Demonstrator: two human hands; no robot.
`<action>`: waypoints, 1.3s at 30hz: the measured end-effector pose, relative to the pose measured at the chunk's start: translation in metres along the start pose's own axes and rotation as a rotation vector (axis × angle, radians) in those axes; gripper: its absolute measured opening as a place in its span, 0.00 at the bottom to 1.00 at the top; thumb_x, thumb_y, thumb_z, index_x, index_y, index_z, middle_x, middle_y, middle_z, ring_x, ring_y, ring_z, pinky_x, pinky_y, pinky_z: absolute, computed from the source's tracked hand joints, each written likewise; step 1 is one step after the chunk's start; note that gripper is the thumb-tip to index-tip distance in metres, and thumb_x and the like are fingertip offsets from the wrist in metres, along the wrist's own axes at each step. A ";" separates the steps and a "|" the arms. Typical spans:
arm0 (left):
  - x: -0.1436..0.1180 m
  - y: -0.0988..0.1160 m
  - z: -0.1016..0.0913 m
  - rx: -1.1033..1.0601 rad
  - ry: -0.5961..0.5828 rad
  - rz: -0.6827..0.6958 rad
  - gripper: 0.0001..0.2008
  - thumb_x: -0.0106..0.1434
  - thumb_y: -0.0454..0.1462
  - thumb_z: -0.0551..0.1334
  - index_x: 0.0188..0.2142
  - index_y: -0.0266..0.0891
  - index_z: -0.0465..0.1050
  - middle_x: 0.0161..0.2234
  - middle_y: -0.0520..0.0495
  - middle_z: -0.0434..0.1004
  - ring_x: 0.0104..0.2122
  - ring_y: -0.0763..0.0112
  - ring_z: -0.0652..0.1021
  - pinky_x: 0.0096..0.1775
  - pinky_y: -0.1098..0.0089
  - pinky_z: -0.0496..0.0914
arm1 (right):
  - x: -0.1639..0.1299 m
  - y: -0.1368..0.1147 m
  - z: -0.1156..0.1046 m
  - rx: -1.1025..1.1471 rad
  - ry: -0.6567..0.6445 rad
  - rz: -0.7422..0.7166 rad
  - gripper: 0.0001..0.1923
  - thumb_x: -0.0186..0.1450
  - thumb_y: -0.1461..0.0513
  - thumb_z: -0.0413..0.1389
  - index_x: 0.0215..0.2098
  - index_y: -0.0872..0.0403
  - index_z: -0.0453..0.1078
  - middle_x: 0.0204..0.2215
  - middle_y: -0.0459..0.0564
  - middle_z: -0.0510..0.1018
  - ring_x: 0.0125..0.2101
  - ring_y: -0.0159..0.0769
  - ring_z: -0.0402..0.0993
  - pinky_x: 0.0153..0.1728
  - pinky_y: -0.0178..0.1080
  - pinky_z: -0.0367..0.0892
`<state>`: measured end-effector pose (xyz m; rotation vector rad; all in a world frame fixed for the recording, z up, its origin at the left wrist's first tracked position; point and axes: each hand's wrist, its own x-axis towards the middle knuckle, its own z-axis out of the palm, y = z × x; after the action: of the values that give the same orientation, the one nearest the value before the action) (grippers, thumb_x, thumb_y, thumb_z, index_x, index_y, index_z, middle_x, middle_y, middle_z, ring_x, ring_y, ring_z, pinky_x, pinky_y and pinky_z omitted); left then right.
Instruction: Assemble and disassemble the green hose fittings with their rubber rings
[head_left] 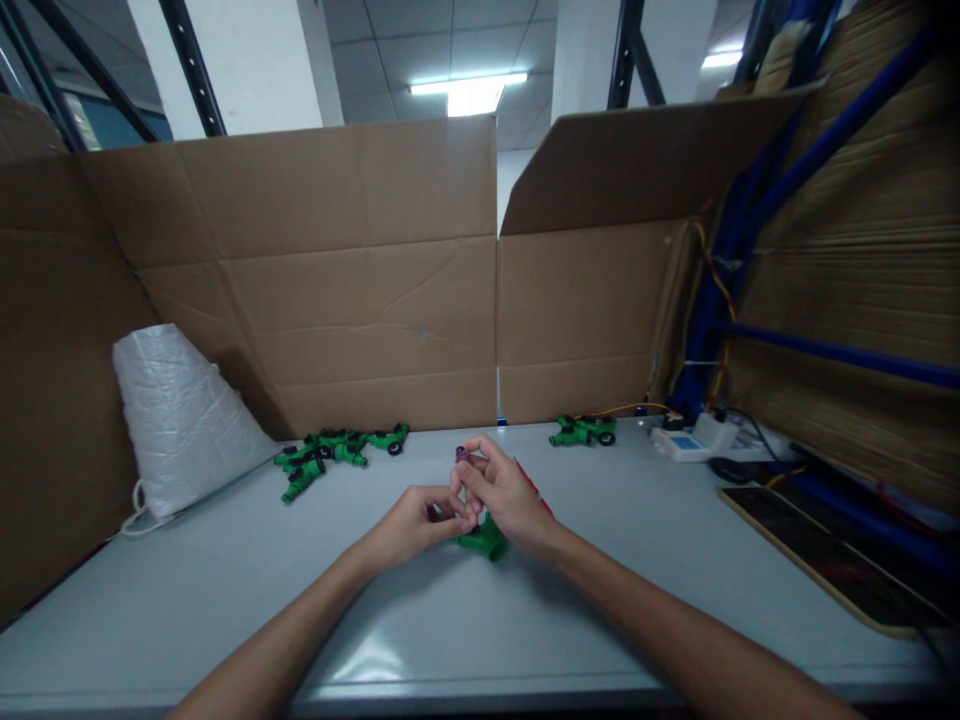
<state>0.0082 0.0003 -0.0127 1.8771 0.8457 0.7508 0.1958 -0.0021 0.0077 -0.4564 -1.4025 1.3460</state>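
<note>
now both hands meet mid-table: right hand [504, 497] pinches a small purple piece [460, 454] at its fingertips, green fitting [484, 541] under the palm; left hand [420, 522] curled, touching it; more green fittings [339, 452] at ten o'clock

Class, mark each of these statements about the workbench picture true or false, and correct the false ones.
1. Both hands meet over a green plastic part. True.
2. The white woven sack stands at the right end of the table. False: it stands at the left.
3. A group of green parts lies on the table beyond the left hand. True.
4. The right hand rests flat on the table. False: its fingers are raised, pinching a small dark piece.
5. Cardboard walls stand behind the table. True.
</note>
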 end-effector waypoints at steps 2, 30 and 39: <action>0.000 -0.001 -0.001 0.003 0.002 -0.013 0.18 0.64 0.48 0.72 0.38 0.33 0.82 0.34 0.46 0.82 0.32 0.71 0.76 0.36 0.73 0.66 | 0.000 -0.001 -0.002 -0.008 -0.021 0.005 0.23 0.70 0.41 0.58 0.48 0.49 0.65 0.32 0.42 0.75 0.17 0.25 0.66 0.17 0.29 0.66; -0.001 0.004 0.001 0.023 -0.006 0.045 0.17 0.65 0.49 0.71 0.36 0.35 0.83 0.36 0.43 0.85 0.36 0.66 0.80 0.41 0.69 0.70 | -0.004 -0.004 0.003 -0.160 -0.021 -0.045 0.18 0.68 0.47 0.62 0.40 0.49 0.63 0.27 0.40 0.74 0.17 0.27 0.64 0.18 0.31 0.62; 0.000 0.000 0.001 -0.025 -0.008 0.041 0.17 0.64 0.48 0.72 0.37 0.34 0.83 0.37 0.41 0.85 0.38 0.65 0.81 0.43 0.69 0.71 | -0.003 0.008 -0.005 -0.231 0.069 -0.088 0.18 0.68 0.49 0.64 0.40 0.49 0.64 0.29 0.39 0.70 0.19 0.26 0.65 0.18 0.29 0.61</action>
<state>0.0088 0.0003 -0.0128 1.8788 0.7907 0.7750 0.1981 -0.0002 -0.0019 -0.5815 -1.5096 1.0923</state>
